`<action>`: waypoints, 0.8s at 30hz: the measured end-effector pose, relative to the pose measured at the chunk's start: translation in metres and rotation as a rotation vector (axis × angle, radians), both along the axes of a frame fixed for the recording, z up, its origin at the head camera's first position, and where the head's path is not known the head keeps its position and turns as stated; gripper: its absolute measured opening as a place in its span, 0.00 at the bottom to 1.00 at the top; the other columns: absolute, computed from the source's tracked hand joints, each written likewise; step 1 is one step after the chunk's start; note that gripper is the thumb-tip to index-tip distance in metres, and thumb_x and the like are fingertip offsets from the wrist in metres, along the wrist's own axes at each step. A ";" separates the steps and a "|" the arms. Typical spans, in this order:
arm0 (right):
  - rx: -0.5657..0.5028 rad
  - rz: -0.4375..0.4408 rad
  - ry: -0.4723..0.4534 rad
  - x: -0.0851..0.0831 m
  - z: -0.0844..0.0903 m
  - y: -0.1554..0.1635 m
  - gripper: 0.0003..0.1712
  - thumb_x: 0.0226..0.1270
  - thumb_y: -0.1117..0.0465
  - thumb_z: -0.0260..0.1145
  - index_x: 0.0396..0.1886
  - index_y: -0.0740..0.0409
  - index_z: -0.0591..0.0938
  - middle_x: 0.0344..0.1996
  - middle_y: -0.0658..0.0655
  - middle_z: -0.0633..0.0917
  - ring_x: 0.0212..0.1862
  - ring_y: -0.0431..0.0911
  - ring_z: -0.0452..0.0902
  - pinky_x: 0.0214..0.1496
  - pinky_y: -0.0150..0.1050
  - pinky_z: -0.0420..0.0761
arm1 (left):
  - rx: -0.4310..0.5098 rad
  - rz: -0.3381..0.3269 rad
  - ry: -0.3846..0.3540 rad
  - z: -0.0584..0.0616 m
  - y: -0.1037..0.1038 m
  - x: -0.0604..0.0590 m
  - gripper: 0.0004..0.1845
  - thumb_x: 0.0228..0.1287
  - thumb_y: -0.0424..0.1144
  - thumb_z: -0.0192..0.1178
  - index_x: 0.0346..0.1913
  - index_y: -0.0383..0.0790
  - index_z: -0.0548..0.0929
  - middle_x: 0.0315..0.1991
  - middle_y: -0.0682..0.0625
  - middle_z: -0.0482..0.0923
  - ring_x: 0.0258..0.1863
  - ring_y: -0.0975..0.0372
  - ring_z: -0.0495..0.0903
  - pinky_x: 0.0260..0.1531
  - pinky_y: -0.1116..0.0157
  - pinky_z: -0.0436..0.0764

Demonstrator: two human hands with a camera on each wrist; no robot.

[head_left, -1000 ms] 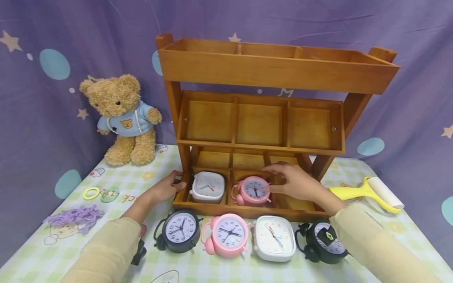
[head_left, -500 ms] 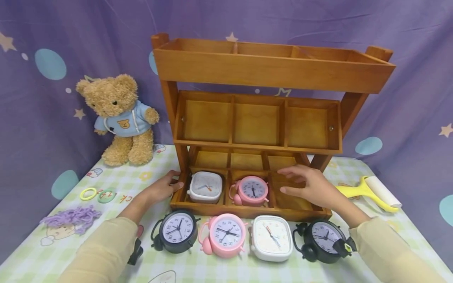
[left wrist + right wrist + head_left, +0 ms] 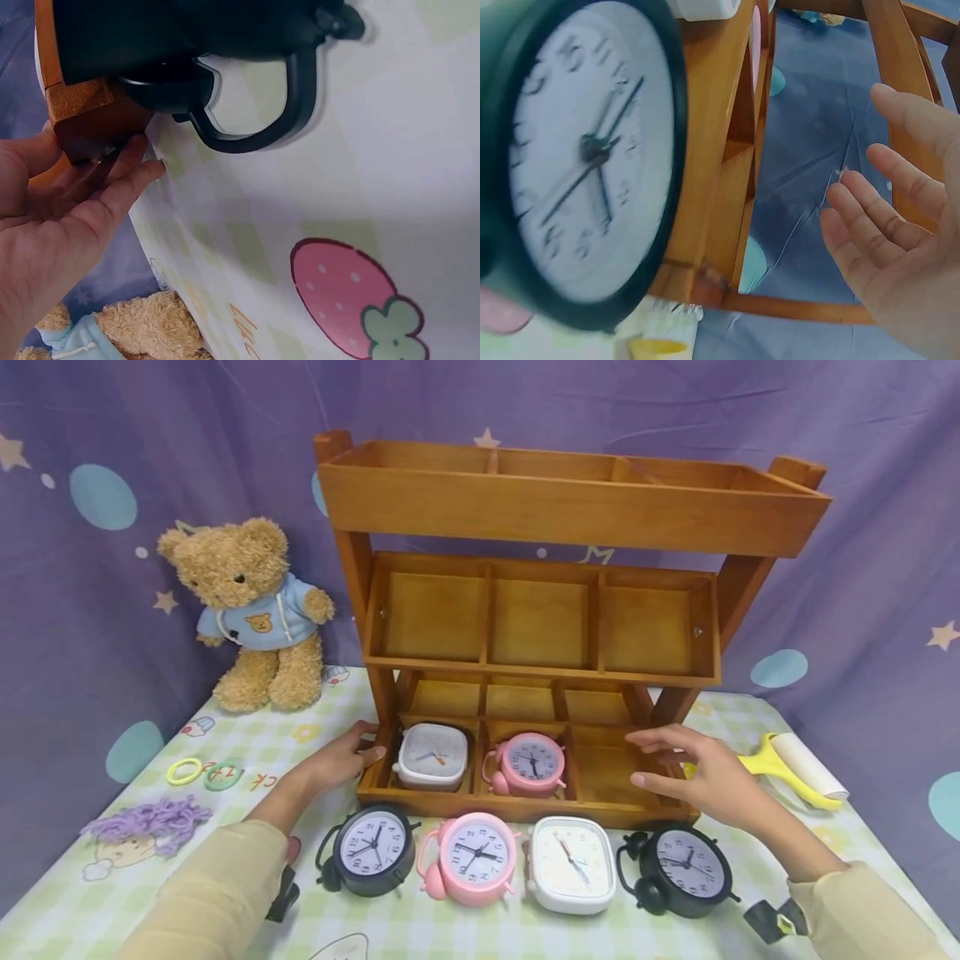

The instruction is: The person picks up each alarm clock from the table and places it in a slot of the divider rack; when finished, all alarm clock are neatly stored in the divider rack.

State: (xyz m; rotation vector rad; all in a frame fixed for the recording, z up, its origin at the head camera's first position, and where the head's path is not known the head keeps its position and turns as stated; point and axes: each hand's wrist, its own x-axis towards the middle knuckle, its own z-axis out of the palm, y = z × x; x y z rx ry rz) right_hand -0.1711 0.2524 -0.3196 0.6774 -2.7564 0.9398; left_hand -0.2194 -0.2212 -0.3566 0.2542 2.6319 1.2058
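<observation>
My left hand (image 3: 339, 768) holds the left end of the wooden shelf rack (image 3: 517, 510), its thumb at the front corner. In the left wrist view its fingers (image 3: 112, 199) lie along that end. My right hand (image 3: 705, 772) hovers by the bottom tier's right compartment, fingers spread and holding nothing. A white alarm clock (image 3: 432, 756) sits in the left compartment of that tier, a pink alarm clock (image 3: 531, 764) in the middle one. In front stand a black clock (image 3: 375, 850), a pink clock (image 3: 477, 860), a white clock (image 3: 573, 865) and another black clock (image 3: 686, 868).
A teddy bear (image 3: 258, 618) in a blue hoodie sits at the back left. Hair rings (image 3: 184, 772) and purple yarn (image 3: 161, 822) lie on the left side of the checked tablecloth (image 3: 420, 935). At the right lies a yellow-handled lint roller (image 3: 806, 768).
My right hand has drawn away from the pink clock in the middle compartment and moved right, fingers spread. My left hand stays at the rack's left end.
</observation>
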 end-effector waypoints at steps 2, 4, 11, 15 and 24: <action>0.001 -0.008 0.006 0.004 -0.002 0.005 0.26 0.61 0.54 0.79 0.58 0.52 0.84 0.52 0.49 0.86 0.51 0.46 0.81 0.51 0.46 0.85 | 0.000 0.002 -0.002 0.000 0.000 0.000 0.25 0.78 0.32 0.49 0.68 0.19 0.59 0.62 0.19 0.67 0.64 0.32 0.69 0.61 0.42 0.73; -0.003 -0.011 0.013 0.008 -0.004 0.010 0.26 0.60 0.54 0.79 0.58 0.50 0.85 0.52 0.48 0.86 0.51 0.43 0.80 0.51 0.43 0.85 | -0.001 0.001 -0.003 0.000 0.000 0.000 0.25 0.79 0.32 0.49 0.68 0.19 0.59 0.62 0.19 0.67 0.64 0.32 0.69 0.62 0.42 0.73; -0.021 0.009 0.073 0.023 -0.014 0.032 0.27 0.57 0.59 0.80 0.58 0.48 0.85 0.54 0.48 0.85 0.51 0.38 0.81 0.50 0.29 0.81 | -0.005 0.001 -0.002 0.001 0.001 0.000 0.25 0.79 0.32 0.49 0.69 0.18 0.59 0.62 0.19 0.67 0.63 0.32 0.69 0.61 0.42 0.73; -0.056 0.033 0.092 0.028 -0.022 0.046 0.29 0.54 0.63 0.81 0.57 0.55 0.85 0.53 0.47 0.85 0.52 0.34 0.81 0.51 0.24 0.78 | -0.006 0.003 -0.003 0.002 0.001 0.000 0.25 0.79 0.32 0.49 0.69 0.19 0.59 0.62 0.19 0.67 0.63 0.32 0.69 0.61 0.42 0.74; -0.110 0.100 0.045 0.040 -0.036 0.073 0.29 0.53 0.69 0.80 0.57 0.60 0.84 0.53 0.43 0.85 0.53 0.32 0.79 0.49 0.24 0.79 | -0.011 0.009 -0.012 0.001 0.001 0.000 0.25 0.79 0.33 0.48 0.69 0.19 0.58 0.64 0.19 0.66 0.65 0.31 0.67 0.63 0.42 0.71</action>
